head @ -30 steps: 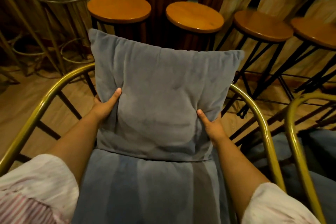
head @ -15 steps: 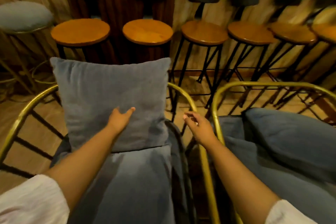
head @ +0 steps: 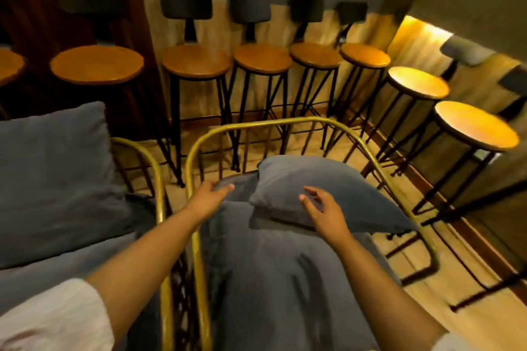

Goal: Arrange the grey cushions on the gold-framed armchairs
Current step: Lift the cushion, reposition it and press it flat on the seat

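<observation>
Head view, the only one: two gold-framed armchairs side by side, w/ a row of wooden bar stools (head: 196,61) along the wall behind. Left armchair (head: 155,168) looks sorted: its grey cushion (head: 54,177) stands upright against the backrest, above the grey seat pad. Right armchair (head: 285,124) is the one in hand. Its grey cushion (head: 322,194) lies slumped and tilted on the seat pad (head: 273,279), one corner poking up toward the gold back rail, far edge sagging toward the right side of the frame, i.e. not yet propped up. Left hand (head: 209,198) is spread, fingers extended, at the cushion's left corner; whether it's touching the fabric or just short of it, can't tell. Right hand (head: 322,209) hovers over the cushion's near edge, fingers apart and loosely curled, gripping nothing. So neither hand has a hold. Step, as I read it: reaching in to take the 2nd cushion, roughly half the job done if there are only these two chairs. Next move prob. calls for closing both hands on opposite side edges, lifting the cushion off the pad, turning it upright and setting its bottom edge into the crease where seat meets backrest, centred betw. the gold arms. Soft filling will sag, so a grip low on the sides should help it stand straight. Frame is a bit blurred, so fine detail is limited.
</observation>
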`<state>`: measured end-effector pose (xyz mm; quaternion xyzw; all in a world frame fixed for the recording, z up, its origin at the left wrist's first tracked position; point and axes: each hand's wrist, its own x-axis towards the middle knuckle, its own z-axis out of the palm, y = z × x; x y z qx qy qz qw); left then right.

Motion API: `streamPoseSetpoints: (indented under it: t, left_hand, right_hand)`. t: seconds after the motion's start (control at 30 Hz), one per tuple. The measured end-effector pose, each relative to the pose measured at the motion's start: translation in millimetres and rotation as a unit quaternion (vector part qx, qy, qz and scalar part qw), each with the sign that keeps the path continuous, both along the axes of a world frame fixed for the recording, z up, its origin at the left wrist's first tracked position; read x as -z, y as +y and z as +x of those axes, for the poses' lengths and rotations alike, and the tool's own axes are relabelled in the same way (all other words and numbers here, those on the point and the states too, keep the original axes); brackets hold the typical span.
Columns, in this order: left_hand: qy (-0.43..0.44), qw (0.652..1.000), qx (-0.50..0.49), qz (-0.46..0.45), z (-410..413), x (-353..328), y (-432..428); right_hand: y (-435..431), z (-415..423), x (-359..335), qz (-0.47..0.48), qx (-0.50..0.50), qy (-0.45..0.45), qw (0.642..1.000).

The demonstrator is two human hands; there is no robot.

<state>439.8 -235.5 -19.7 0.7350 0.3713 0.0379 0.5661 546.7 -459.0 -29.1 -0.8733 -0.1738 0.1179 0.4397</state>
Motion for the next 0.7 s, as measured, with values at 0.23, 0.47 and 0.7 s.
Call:
streamPoseSetpoints:
  t: [0.23, 0.47, 0.7]
  left_hand:
    - [0.047, 0.996, 0.065, -0.038, 55, 4, -54]
    - [0.047, 0.995, 0.09, 0.0, 120, -4, -41]
    - [0.078, 0.995, 0.061, -0.035, 176, 39, -36]
  right_hand:
    - [-86, 49, 12, 0.01, 0.124, 0.045, 0.991]
    - [-99, 109, 12, 0.026, 0.203, 0.065, 0.977]
    - [-96, 210, 32, -0.084, 0.182, 0.095, 0.975]
